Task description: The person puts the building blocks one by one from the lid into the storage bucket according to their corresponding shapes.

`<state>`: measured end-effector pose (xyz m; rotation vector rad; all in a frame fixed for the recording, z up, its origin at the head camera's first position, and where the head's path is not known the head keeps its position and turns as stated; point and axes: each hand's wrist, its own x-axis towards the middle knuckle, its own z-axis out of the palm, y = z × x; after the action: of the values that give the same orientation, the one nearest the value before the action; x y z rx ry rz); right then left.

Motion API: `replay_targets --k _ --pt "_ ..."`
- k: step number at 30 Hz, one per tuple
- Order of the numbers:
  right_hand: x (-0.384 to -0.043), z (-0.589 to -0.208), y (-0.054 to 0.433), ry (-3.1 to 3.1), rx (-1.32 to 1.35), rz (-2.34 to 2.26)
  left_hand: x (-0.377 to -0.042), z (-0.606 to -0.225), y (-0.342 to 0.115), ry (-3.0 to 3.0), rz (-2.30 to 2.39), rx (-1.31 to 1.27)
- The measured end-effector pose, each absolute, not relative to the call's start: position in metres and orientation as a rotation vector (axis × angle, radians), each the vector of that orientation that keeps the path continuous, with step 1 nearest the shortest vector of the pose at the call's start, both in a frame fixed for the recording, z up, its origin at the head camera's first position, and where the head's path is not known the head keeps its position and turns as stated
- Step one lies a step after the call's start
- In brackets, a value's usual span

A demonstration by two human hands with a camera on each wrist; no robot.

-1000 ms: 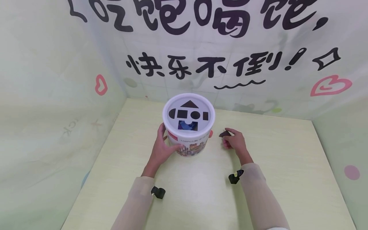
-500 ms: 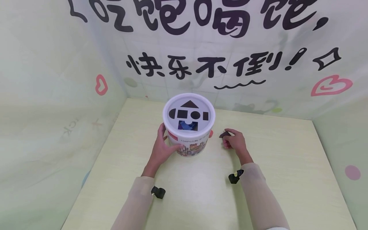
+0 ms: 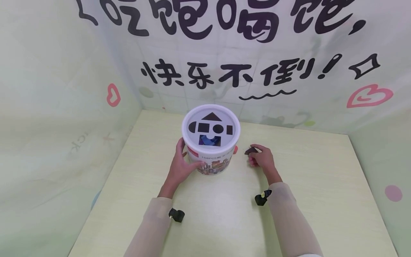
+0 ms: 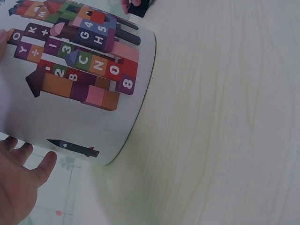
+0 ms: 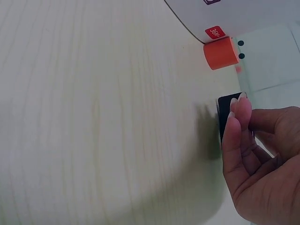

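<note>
A white toy-block bucket (image 3: 192, 152) stands upright toward the back of the table, with printed blocks, letters and numbers on its side. Its white lid (image 3: 211, 146) has several shaped holes, and something blue shows through the front one. My left hand (image 3: 179, 166) holds the bucket from the left, thumb across the front and fingers round behind. To the right of it, my right hand (image 3: 264, 159) pinches a dark block (image 5: 224, 111) between thumb and fingers, low over the table. A red-orange cylinder block (image 5: 221, 53) lies at the bucket's right foot, mostly hidden in the head view.
The pale wood-grain table (image 3: 218, 210) is bounded by fabric walls at the back and both sides. Large black lettering and pink hearts are printed on the back wall (image 3: 192, 94). A small black device (image 3: 176, 215) is strapped at each wrist.
</note>
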<state>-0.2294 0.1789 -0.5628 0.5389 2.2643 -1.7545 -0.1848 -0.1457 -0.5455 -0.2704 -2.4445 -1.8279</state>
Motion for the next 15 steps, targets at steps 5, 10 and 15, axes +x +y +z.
replay_targets --k 5,10,15 --pt "-0.23 -0.554 0.18 2.302 0.508 -1.731 -0.185 -0.545 -0.146 -2.441 -1.823 -0.275" --pt "-0.232 -0.541 0.178 2.321 0.47 -1.731 -0.185 -0.545 -0.145 -2.438 -1.822 -0.273" --pt "-0.234 -0.527 0.177 2.32 0.419 -1.729 -0.184 -0.544 -0.145 -2.444 -1.819 -0.263"
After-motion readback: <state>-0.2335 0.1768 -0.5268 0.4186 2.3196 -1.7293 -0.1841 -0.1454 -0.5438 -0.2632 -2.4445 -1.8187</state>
